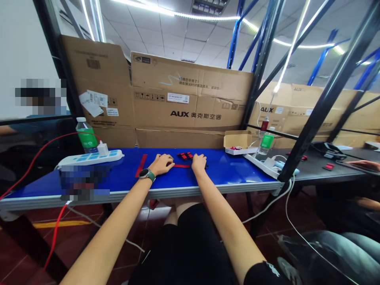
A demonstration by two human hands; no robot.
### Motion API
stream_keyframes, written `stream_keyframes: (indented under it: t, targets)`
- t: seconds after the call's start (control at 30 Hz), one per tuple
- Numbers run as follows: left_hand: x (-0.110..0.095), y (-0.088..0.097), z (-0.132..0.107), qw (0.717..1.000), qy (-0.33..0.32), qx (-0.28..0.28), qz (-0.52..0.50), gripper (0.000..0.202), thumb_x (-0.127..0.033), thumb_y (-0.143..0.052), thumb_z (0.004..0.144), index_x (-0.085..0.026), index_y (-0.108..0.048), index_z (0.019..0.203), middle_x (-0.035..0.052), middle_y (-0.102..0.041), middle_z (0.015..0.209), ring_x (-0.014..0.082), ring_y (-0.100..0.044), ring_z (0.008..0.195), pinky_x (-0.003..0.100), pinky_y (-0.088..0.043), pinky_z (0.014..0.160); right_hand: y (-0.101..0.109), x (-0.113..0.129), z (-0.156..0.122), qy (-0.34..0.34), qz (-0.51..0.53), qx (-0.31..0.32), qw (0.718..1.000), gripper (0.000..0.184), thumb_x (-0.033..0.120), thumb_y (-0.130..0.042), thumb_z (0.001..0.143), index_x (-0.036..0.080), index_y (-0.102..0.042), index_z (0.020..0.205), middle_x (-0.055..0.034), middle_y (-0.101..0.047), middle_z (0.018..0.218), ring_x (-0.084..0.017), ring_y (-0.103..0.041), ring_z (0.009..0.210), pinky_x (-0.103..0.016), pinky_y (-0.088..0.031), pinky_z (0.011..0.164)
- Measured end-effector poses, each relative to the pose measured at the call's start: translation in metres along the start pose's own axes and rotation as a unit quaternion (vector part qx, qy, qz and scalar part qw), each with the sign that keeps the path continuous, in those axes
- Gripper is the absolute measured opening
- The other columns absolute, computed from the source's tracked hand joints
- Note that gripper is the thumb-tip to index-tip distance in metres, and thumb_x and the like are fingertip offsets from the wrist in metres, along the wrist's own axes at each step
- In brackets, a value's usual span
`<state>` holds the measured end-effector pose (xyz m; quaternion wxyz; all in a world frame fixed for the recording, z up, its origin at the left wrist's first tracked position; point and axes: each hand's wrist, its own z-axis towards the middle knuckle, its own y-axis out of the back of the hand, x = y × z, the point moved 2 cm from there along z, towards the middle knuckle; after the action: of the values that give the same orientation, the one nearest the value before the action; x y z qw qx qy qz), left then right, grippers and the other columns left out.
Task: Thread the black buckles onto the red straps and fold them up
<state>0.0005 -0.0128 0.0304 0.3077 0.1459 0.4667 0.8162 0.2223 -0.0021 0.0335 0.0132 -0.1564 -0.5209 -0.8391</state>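
My left hand [162, 164] and my right hand [198, 162] lie palm down on the blue table top [225, 174], a small gap between them. A cluster of small red-and-black pieces [184, 156] sits just beyond that gap. A thin red strip [181, 166] runs under my left fingertips toward my right hand, and a dark small item [171, 163] touches those fingertips. A longer red strip [141, 165] lies to the left of my left hand. Neither hand visibly holds anything. A watch with a green band [146, 174] circles my left wrist.
A white power strip [90, 158] with a green-labelled bottle [86, 135] stands at the table's left end. An open small carton [239, 142] stands at the right. Cardboard boxes [190, 95] and metal rack posts rise behind. A co-worker's hand [363, 165] rests on the dark right-hand table.
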Motion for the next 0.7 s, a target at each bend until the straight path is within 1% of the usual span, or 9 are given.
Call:
stream_keyframes:
  t: [0.07,0.13,0.2,0.27,0.3,0.37,0.47,0.6,0.7]
  targets:
    - [-0.002,0.002,0.000,1.000,0.007,-0.019,0.015,0.033,-0.044,-0.053,0.096,-0.020,-0.071,0.083,0.0091,-0.069,0.106,0.0267,-0.059,0.103,0.046,-0.036,0.098,0.002,-0.002,0.003,0.006,0.010,-0.002,1.000,0.034,0.005,-0.050,0.091,0.011,-0.068,0.119,-0.0257,-0.060,0.121,-0.032,-0.060,0.111,-0.039,-0.045,0.089]
    - [-0.005,0.004,0.001,1.000,-0.013,-0.024,0.010,0.032,-0.049,-0.057,0.094,-0.021,-0.072,0.090,0.0087,-0.068,0.106,0.0265,-0.059,0.101,0.044,-0.037,0.096,0.000,-0.004,0.006,0.013,0.031,-0.002,0.999,0.034,0.004,-0.052,0.090,0.014,-0.068,0.117,-0.0227,-0.060,0.120,-0.031,-0.061,0.109,-0.038,-0.046,0.089]
    - [-0.012,0.004,0.001,0.998,-0.058,-0.002,-0.012,0.033,-0.053,-0.061,0.092,-0.025,-0.073,0.105,0.0074,-0.067,0.113,0.0264,-0.059,0.106,0.042,-0.037,0.097,-0.005,-0.006,0.010,0.038,0.074,-0.005,0.997,0.033,0.003,-0.054,0.087,0.016,-0.069,0.113,-0.0190,-0.062,0.117,-0.028,-0.063,0.105,-0.037,-0.046,0.089]
    - [-0.018,0.002,0.002,0.994,-0.101,0.032,-0.033,0.035,-0.053,-0.062,0.092,-0.030,-0.073,0.116,0.0058,-0.067,0.120,0.0263,-0.058,0.110,0.040,-0.038,0.097,-0.012,-0.006,0.016,0.086,0.147,-0.015,0.985,0.033,0.000,-0.056,0.082,0.017,-0.070,0.107,-0.0145,-0.066,0.111,-0.025,-0.064,0.101,-0.034,-0.048,0.089]
    - [-0.020,0.000,0.003,0.992,-0.113,0.045,-0.042,0.035,-0.052,-0.063,0.092,-0.031,-0.072,0.118,0.0054,-0.067,0.121,0.0261,-0.059,0.111,0.039,-0.039,0.097,-0.015,-0.004,0.020,0.112,0.194,-0.021,0.974,0.032,-0.001,-0.057,0.080,0.017,-0.070,0.103,-0.0118,-0.069,0.107,-0.023,-0.065,0.099,-0.032,-0.049,0.089]
    - [-0.022,-0.005,0.005,0.989,-0.122,0.057,-0.060,0.032,-0.048,-0.062,0.093,-0.030,-0.073,0.117,0.0054,-0.067,0.121,0.0254,-0.059,0.110,0.037,-0.041,0.096,-0.021,-0.001,0.027,0.141,0.309,-0.022,0.940,0.029,0.001,-0.060,0.076,0.018,-0.069,0.098,-0.0062,-0.071,0.097,-0.019,-0.066,0.091,-0.029,-0.051,0.086]
    - [-0.019,-0.013,0.009,0.986,-0.111,0.056,-0.108,0.024,-0.039,-0.063,0.093,-0.025,-0.072,0.110,0.0063,-0.069,0.112,0.0238,-0.061,0.104,0.036,-0.044,0.093,-0.029,0.004,0.034,0.135,0.441,-0.010,0.887,0.026,0.009,-0.067,0.072,0.021,-0.069,0.096,-0.0012,-0.072,0.089,-0.016,-0.067,0.081,-0.027,-0.054,0.079]
    - [-0.013,-0.023,0.013,0.983,-0.069,0.047,-0.163,0.013,-0.027,-0.068,0.086,-0.020,-0.068,0.096,0.0067,-0.069,0.101,0.0232,-0.061,0.098,0.035,-0.047,0.090,-0.035,0.008,0.035,0.144,0.514,0.027,0.845,0.024,0.016,-0.070,0.071,0.021,-0.072,0.094,-0.0005,-0.073,0.085,-0.016,-0.068,0.076,-0.028,-0.055,0.076]
    - [-0.011,-0.026,0.013,0.980,-0.032,0.050,-0.190,0.013,-0.025,-0.068,0.083,-0.019,-0.064,0.094,0.0053,-0.069,0.096,0.0217,-0.062,0.090,0.034,-0.048,0.085,-0.036,0.012,0.033,0.167,0.543,0.060,0.820,0.021,0.019,-0.073,0.069,0.019,-0.072,0.090,-0.0016,-0.074,0.084,-0.016,-0.068,0.075,-0.028,-0.055,0.075]
